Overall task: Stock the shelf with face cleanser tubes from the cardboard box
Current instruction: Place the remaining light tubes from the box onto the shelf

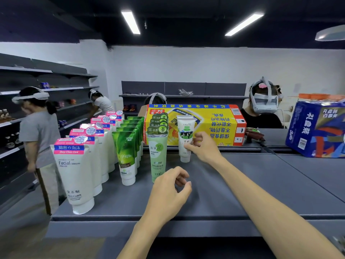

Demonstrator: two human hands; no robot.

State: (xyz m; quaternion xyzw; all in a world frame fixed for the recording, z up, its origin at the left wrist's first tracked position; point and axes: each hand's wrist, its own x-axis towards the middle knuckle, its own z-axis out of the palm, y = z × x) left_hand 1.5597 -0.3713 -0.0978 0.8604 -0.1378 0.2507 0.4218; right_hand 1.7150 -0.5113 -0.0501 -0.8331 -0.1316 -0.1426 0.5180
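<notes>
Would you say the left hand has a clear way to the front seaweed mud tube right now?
Probably yes: the left hand holds nothing and sits just before the front seaweed mud tube, nothing between them.

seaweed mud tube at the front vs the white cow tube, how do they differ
The seaweed mud tube is pale green with a dark green header; the white cow tube is white with a cow picture. The seaweed mud tube heads a row of the same tubes and stands free; the white cow tube stands alone, held by the right hand. Both stand cap-down on the shelf.
</notes>
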